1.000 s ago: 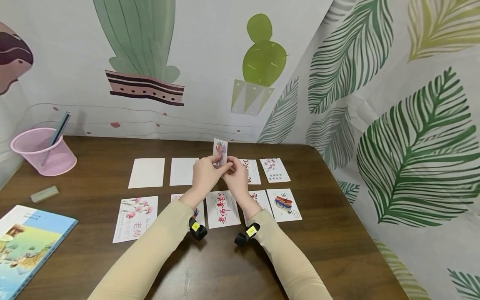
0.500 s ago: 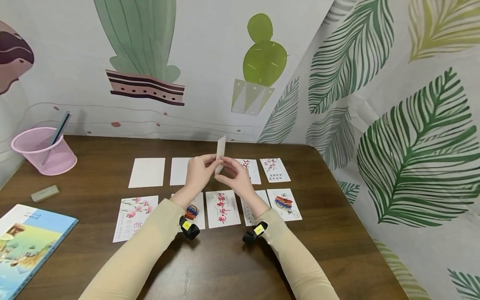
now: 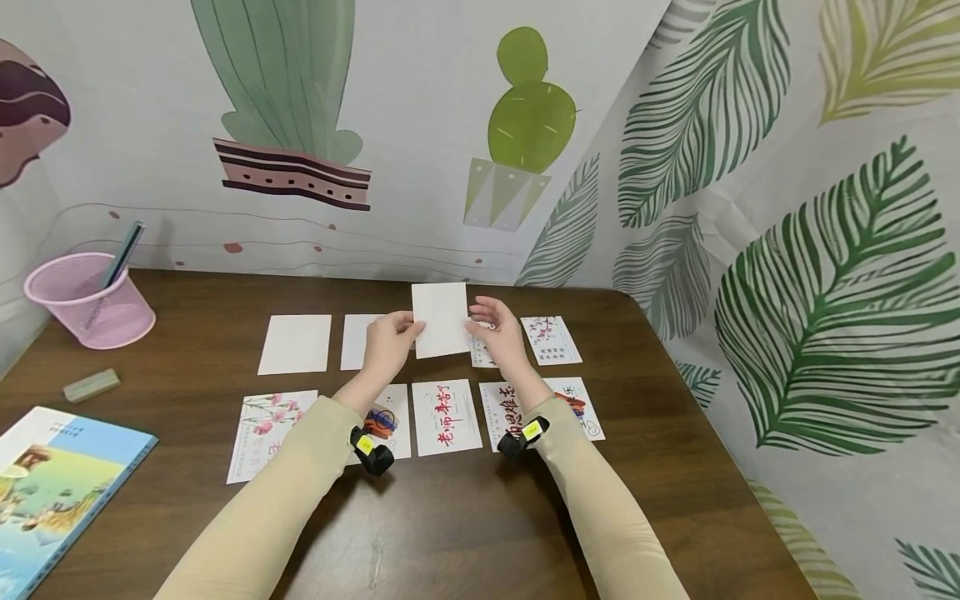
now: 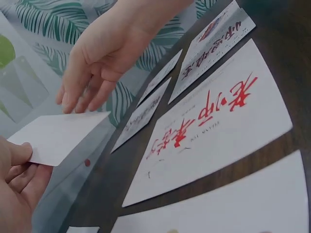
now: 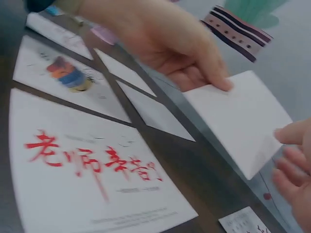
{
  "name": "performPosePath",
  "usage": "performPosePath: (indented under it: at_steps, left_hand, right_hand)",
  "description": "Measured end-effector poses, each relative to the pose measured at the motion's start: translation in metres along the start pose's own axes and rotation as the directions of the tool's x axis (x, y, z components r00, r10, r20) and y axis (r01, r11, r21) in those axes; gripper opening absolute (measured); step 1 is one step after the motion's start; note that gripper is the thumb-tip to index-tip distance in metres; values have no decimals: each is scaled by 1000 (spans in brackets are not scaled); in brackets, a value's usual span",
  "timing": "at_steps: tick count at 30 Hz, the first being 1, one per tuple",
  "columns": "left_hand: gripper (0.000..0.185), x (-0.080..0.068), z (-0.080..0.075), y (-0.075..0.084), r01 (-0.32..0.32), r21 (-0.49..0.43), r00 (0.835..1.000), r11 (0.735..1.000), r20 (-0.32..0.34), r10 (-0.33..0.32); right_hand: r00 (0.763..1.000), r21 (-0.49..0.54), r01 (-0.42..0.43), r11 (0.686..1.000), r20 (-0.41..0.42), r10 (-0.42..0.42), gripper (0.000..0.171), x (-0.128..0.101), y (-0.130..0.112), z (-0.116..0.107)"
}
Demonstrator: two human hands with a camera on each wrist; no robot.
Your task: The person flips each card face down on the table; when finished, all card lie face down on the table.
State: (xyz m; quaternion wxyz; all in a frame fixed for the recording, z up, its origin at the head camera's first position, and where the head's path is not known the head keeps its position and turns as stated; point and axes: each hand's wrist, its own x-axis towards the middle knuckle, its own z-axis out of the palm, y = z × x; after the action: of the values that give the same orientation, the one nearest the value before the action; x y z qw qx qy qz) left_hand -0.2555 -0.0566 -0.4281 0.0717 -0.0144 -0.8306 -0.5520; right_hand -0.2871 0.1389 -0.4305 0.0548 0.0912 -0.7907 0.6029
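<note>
Blank side of card (image 3: 440, 330) up, held above the counter (image 3: 450, 517) over the gap in the far row. Pinched at its left edge by left hand (image 3: 386, 346); right hand (image 3: 498, 333) released, fingers relaxed just beside the right edge. Risks, as a judgement: one-sided pinch letting the card tilt or slip, landing crooked across the red-lettered card (image 3: 446, 417) or neighbouring blank card (image 3: 295, 343).

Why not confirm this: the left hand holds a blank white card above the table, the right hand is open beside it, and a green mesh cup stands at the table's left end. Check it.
One detail is wrong: the mesh cup is pink, not green, as the head view shows. The rest stands: the left hand pinches the blank white card above the table, and the right hand is open beside it.
</note>
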Motion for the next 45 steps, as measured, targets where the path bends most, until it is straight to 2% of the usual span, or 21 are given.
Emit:
performPosePath:
  at_steps: [3,6,10,14,21,34,39,45]
  left_hand:
    - [37,1,0,-4,31,0,999,1000,32,-31]
    - [38,1,0,-6,49,-11,997,999,52,-49]
    - [41,4,2,-11,60,9,997,998,57,-60]
    - [47,7,2,-15,78,89,995,993,53,-83]
    - [64,7,2,-12,115,173,989,978,75,-129]
    - [74,3,13,-12,58,307,989,950,110,-96]
    - [73,3,15,-14,47,316,990,948,111,-86]
    - [70,2,16,-14,23,336,991,942,117,-66]
  right_hand:
    - [994,-15,-88,996,60,89,44,6,2,-2]
    - [986,-19,-136,991,90,137,37,10,5,-1]
    - [977,-28,-188,982,96,190,31,15,8,2]
    - [961,-68,-248,966,105,254,31,17,9,5]
    - [941,-129,-321,938,72,331,32,17,10,9]
    - [945,-245,-304,921,47,325,29,18,18,15]
    - [943,-285,-313,906,20,332,29,18,16,18]
    - [955,-336,-285,898,-18,296,28,18,15,18]
